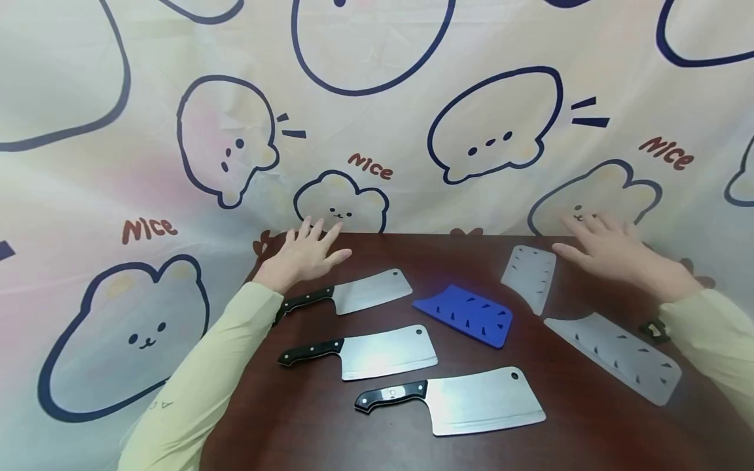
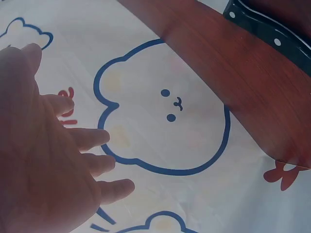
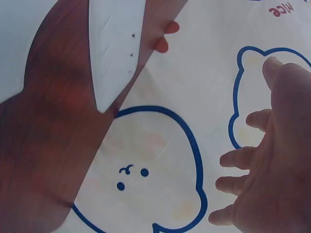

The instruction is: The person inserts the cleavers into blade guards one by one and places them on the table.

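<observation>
My left hand [image 1: 303,256] is held over the table's back left, fingers spread, holding nothing. Just below it lies the farthest cleaver [image 1: 372,291], its black handle partly behind my wrist. Two more cleavers, a middle one [image 1: 389,353] and a nearest one [image 1: 485,402], lie flat with handles to the left. Right of them rests a blue blade-shaped cover [image 1: 468,315] with small triangular marks. My right hand [image 1: 615,252] hovers at the back right, fingers apart, with nothing in it. Nearest to it are an upper white cover [image 1: 530,271] and a lower white cover [image 1: 618,356].
The dark brown wooden table [image 1: 306,425] ends at a light curtain [image 1: 400,137] printed with blue cartoon outlines, which hangs behind and along the left. A small dark object [image 1: 654,330] shows beside the right sleeve, partly hidden.
</observation>
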`<action>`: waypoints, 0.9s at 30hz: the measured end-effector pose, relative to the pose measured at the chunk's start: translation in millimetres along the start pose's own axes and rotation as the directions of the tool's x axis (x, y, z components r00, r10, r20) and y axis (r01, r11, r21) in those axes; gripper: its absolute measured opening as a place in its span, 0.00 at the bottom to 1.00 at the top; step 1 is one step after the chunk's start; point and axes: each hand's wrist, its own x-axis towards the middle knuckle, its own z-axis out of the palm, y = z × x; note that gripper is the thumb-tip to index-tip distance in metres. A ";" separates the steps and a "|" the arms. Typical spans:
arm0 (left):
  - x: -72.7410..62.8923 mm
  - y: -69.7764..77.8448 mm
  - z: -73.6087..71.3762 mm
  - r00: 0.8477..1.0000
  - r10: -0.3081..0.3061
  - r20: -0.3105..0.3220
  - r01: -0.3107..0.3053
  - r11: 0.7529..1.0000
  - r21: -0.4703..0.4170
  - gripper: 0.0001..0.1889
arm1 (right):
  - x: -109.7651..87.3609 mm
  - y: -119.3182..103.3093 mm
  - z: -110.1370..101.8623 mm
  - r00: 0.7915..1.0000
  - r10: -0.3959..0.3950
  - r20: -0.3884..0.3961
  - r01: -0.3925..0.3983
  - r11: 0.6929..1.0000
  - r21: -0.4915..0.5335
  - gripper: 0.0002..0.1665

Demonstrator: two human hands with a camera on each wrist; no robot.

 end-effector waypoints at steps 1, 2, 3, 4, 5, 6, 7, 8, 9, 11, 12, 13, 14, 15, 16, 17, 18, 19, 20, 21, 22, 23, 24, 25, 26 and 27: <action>-0.5 0.7 0.3 1.000 0.005 0.001 -0.005 1.000 -0.001 0.40 | 1.2 -2.1 0.8 1.000 -0.004 -0.002 0.004 1.000 0.004 0.51; -1.0 1.5 0.6 1.000 0.010 0.002 -0.010 1.000 -0.002 0.40 | 2.3 -3.8 1.7 1.000 -0.009 -0.005 0.009 1.000 0.007 0.51; -1.3 2.4 1.2 1.000 0.015 0.004 -0.015 1.000 -0.001 0.40 | 3.2 -5.8 2.8 1.000 -0.013 -0.008 0.013 1.000 0.011 0.51; -1.7 3.2 1.9 1.000 0.022 0.003 -0.022 1.000 0.000 0.40 | 3.9 -7.0 3.8 1.000 -0.020 -0.007 0.020 1.000 0.014 0.51; -1.9 4.3 2.8 1.000 0.029 0.003 -0.029 1.000 0.001 0.40 | 4.5 -8.8 4.8 1.000 -0.025 -0.006 0.025 0.999 0.019 0.51; -2.0 5.5 3.8 0.999 0.039 -0.001 -0.039 0.999 0.001 0.40 | 5.1 -10.3 5.9 1.000 -0.029 -0.005 0.029 0.999 0.016 0.51; -2.1 6.6 5.0 0.999 0.047 -0.004 -0.047 0.999 0.001 0.40 | 5.9 -11.9 7.1 0.999 -0.033 -0.003 0.033 0.999 0.014 0.51; -2.3 8.2 6.2 0.998 0.055 -0.006 -0.055 0.998 0.003 0.40 | 6.7 -13.9 8.6 0.999 -0.036 -0.001 0.036 0.999 0.011 0.51; -2.4 9.8 7.8 0.998 0.064 -0.011 -0.064 0.998 0.006 0.40 | 7.5 -16.3 9.9 0.999 -0.040 0.000 0.040 0.999 0.007 0.51; -2.9 13.5 10.7 0.997 0.080 -0.017 -0.080 0.997 0.000 0.40 | 9.4 -21.2 12.2 0.999 -0.047 0.000 0.047 0.999 0.002 0.51; -3.2 15.3 12.6 0.996 0.085 -0.018 -0.085 0.996 -0.003 0.40 | 10.6 -24.0 13.7 0.999 -0.048 0.000 0.048 0.999 0.000 0.51; -3.5 17.1 14.2 0.996 0.089 -0.014 -0.089 0.996 -0.008 0.40 | 12.0 -26.7 15.6 0.999 -0.051 0.001 0.051 0.999 0.007 0.51; -3.8 19.1 15.8 0.996 0.091 -0.010 -0.091 0.996 -0.012 0.39 | 13.0 -29.4 17.2 0.999 -0.053 0.003 0.053 0.999 0.013 0.51; -3.9 20.9 17.5 0.996 0.092 -0.006 -0.092 0.996 -0.019 0.40 | 13.7 -32.2 18.7 0.998 -0.056 0.005 0.056 0.998 0.019 0.51; -4.2 22.8 19.0 0.996 0.095 -0.002 -0.095 0.995 -0.026 0.40 | 14.3 -34.9 20.1 0.998 -0.057 0.010 0.056 0.998 0.028 0.51; -4.4 24.8 20.6 0.995 0.096 0.004 -0.096 0.995 -0.032 0.40 | 14.7 -37.4 21.6 0.998 -0.057 0.017 0.057 0.998 0.035 0.51; -4.8 27.0 22.1 0.995 0.099 0.004 -0.099 0.994 -0.039 0.40 | 14.8 -40.1 23.0 0.998 -0.058 0.023 0.057 0.998 0.038 0.52; -5.3 29.5 23.1 0.994 0.105 0.003 -0.105 0.993 -0.046 0.40 | 14.5 -42.6 24.0 0.998 -0.059 0.030 0.057 0.997 0.045 0.52; -5.5 32.0 24.5 0.994 0.112 0.002 -0.112 0.993 -0.046 0.40 | 13.9 -44.9 25.0 0.998 -0.060 0.036 0.059 0.997 0.045 0.52; -5.9 34.7 25.7 0.993 0.120 -0.001 -0.120 0.992 -0.048 0.40 | 13.3 -47.0 26.2 0.997 -0.063 0.040 0.061 0.997 0.048 0.52; -6.4 37.4 26.7 0.992 0.129 -0.004 -0.129 0.991 -0.045 0.40 | 13.1 -49.3 27.4 0.997 -0.064 0.044 0.062 0.997 0.052 0.52; -7.0 40.1 27.7 0.991 0.135 -0.005 -0.135 0.990 -0.043 0.40 | 12.7 -51.4 28.7 0.997 -0.068 0.045 0.065 0.996 0.059 0.52; -7.6 42.6 28.9 0.990 0.140 -0.004 -0.140 0.989 -0.037 0.40 | 12.6 -53.7 30.2 0.996 -0.073 0.044 0.070 0.996 0.064 0.52; -8.4 45.4 29.9 0.990 0.143 0.001 -0.143 0.989 -0.028 0.40 | 12.5 -56.0 31.9 0.996 -0.076 0.040 0.073 0.995 0.072 0.51; -9.4 48.0 31.3 0.989 0.147 0.005 -0.147 0.989 -0.020 0.40 | 12.5 -58.2 34.0 0.996 -0.080 0.037 0.077 0.994 0.081 0.51; -10.4 50.9 32.4 0.988 0.152 0.010 -0.152 0.988 -0.016 0.40 | 12.6 -60.4 36.3 0.996 -0.083 0.033 0.080 0.992 0.093 0.50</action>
